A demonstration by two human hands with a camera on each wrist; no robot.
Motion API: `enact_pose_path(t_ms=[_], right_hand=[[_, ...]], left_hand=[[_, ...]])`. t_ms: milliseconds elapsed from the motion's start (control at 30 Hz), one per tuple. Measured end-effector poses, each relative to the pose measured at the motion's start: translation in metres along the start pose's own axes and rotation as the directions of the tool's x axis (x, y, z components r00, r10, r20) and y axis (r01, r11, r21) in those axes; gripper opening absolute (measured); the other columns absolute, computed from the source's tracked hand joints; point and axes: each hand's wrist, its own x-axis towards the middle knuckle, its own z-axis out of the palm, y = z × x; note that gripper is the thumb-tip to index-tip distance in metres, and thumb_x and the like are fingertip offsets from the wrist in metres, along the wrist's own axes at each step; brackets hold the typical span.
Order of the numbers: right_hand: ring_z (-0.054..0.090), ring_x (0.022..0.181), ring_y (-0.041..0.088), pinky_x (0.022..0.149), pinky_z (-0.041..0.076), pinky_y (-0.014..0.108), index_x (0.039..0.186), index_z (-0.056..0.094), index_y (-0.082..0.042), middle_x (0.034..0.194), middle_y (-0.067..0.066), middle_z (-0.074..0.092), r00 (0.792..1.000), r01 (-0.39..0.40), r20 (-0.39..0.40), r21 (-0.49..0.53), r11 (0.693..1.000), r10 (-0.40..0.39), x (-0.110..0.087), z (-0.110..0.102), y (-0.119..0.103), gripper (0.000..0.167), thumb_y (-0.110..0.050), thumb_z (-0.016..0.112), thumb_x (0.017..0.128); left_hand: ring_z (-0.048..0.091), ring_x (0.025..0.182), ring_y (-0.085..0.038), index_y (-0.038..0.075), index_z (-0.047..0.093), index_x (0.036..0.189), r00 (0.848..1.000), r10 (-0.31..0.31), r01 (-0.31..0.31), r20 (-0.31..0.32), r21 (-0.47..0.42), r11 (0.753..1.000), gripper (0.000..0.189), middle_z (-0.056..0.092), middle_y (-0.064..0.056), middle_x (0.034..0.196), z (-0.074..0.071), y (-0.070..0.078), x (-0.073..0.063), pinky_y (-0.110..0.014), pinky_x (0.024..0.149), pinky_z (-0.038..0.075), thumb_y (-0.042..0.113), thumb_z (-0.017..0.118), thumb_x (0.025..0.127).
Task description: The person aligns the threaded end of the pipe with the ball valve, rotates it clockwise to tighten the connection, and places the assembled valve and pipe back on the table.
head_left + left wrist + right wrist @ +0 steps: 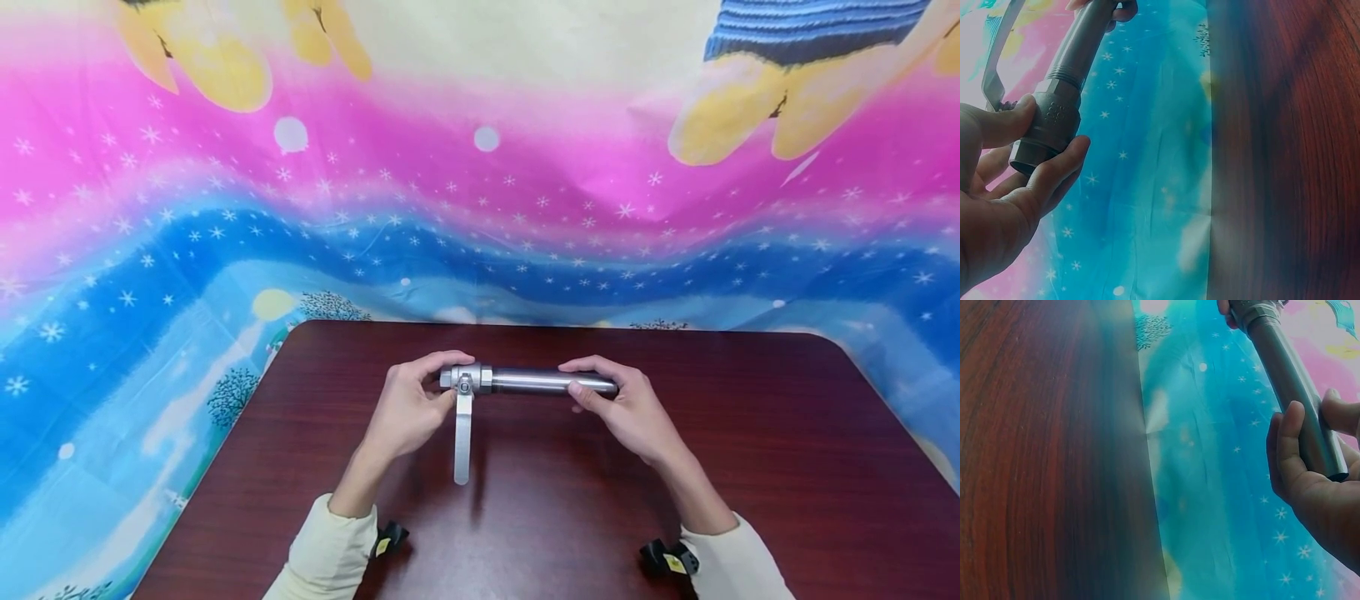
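Fingers point(1063, 165) and thumb of the left hand point(405, 410) pinch the valve point(1054, 125); in the head view some are hidden behind it. The right hand point(633, 408) has its fingers curled round the far end of the pipe point(528, 381), its thumb partly cut off in the right wrist view. The pipe runs from the valve toward three o'clock, both held above the surface point(562, 517). The handle point(462, 442) points to six o'clock; the left wrist view crops it. Marks on the valve are too blurred to read. The sleeves point(333, 542) leave the head view at seven and five o'clock; toward twelve hangs a patterned cloth point(480, 200), its yellow shapes cut off.
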Motion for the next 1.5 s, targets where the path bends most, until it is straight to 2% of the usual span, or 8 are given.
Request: enact_pose_path(t_ms=[267,400,533,667,867,967,1233,1500], right_hand=[[0.078,0.085,0.017,0.072,0.057,0.028,0.134,0.072,-0.011,0.116,0.017,0.076,1.0,-0.005,0.02,-0.029,1.0,0.005,-0.0009,-0.0004,-0.0003,0.03,-0.017,0.068,0.106],[0.07,0.105,0.015,0.084,0.054,0.025,0.137,0.07,-0.018,0.13,0.01,0.07,0.999,0.047,0.025,-0.084,0.995,-0.045,-0.0017,0.001,-0.0004,0.036,-0.017,0.074,0.102],[0.06,0.118,0.012,0.088,0.056,0.019,0.135,0.071,-0.017,0.139,0.003,0.061,0.991,0.129,0.024,-0.071,0.989,-0.128,-0.0021,0.0024,0.0017,0.044,-0.004,0.081,0.093],[0.06,0.115,0.006,0.077,0.057,0.017,0.126,0.076,-0.013,0.131,0.004,0.06,0.971,0.239,-0.006,-0.052,0.97,-0.239,-0.0009,0.0046,0.0046,0.044,0.009,0.081,0.088],[0.059,0.111,0.006,0.092,0.048,0.011,0.117,0.08,-0.015,0.118,0.003,0.066,0.922,0.361,-0.095,-0.14,0.922,-0.375,0.0022,0.0073,0.0051,0.047,0.015,0.084,0.081],[0.061,0.111,0.006,0.094,0.046,0.011,0.116,0.081,-0.016,0.118,0.002,0.068,0.915,0.366,-0.113,-0.166,0.916,-0.386,0.0023,0.0077,0.0043,0.048,0.015,0.084,0.08],[0.063,0.111,0.007,0.093,0.045,0.012,0.121,0.08,-0.018,0.12,0.0,0.072,0.925,0.341,-0.099,-0.209,0.916,-0.367,0.0013,0.0063,0.0046,0.05,0.011,0.086,0.08],[0.065,0.111,0.009,0.091,0.045,0.013,0.125,0.079,-0.017,0.122,0.0,0.074,0.934,0.323,-0.075,-0.248,0.914,-0.35,0.0,0.0037,0.0033,0.049,0.006,0.086,0.083]], left_hand=[[0.066,0.084,-0.021,0.014,0.079,0.123,1.0,0.006,-0.006,-0.003,0.009,1.0,0.05,0.079,-0.011,0.112,0.0008,-0.0014,-0.001,-0.023,0.07,0.055,-0.016,0.071,0.084],[0.066,0.084,-0.023,0.014,0.079,0.123,1.0,0.004,-0.004,-0.005,0.009,1.0,0.05,0.079,-0.011,0.112,0.0001,-0.0008,-0.0012,-0.022,0.07,0.055,-0.016,0.07,0.084],[0.065,0.081,-0.019,0.013,0.079,0.124,1.0,0.0,0.0,-0.007,0.021,1.0,0.05,0.079,-0.011,0.109,-0.0004,-0.0009,-0.0008,-0.022,0.068,0.053,-0.017,0.07,0.084],[0.064,0.079,-0.016,0.012,0.079,0.124,1.0,-0.001,0.001,-0.008,0.023,1.0,0.05,0.079,-0.011,0.106,-0.0009,-0.0014,-0.0003,-0.023,0.067,0.053,-0.017,0.07,0.084],[0.065,0.08,-0.016,0.013,0.079,0.124,1.0,0.005,-0.005,-0.002,0.003,1.0,0.05,0.079,-0.011,0.106,-0.001,-0.0018,-0.0001,-0.025,0.068,0.054,-0.016,0.071,0.085],[0.065,0.08,-0.016,0.013,0.079,0.124,1.0,0.0,0.0,0.003,-0.003,1.0,0.05,0.079,-0.011,0.106,-0.0008,-0.0017,-0.0002,-0.025,0.068,0.055,-0.016,0.07,0.085],[0.065,0.081,-0.017,0.008,0.078,0.124,1.0,0.014,-0.014,0.005,-0.008,1.0,0.049,0.079,-0.015,0.106,-0.0018,-0.0033,-0.0001,-0.028,0.069,0.056,-0.018,0.066,0.085],[0.066,0.082,-0.016,0.007,0.078,0.124,1.0,0.018,-0.018,0.004,-0.021,1.0,0.048,0.079,-0.014,0.109,-0.0017,-0.0024,-0.0003,-0.024,0.07,0.056,-0.018,0.066,0.085]])
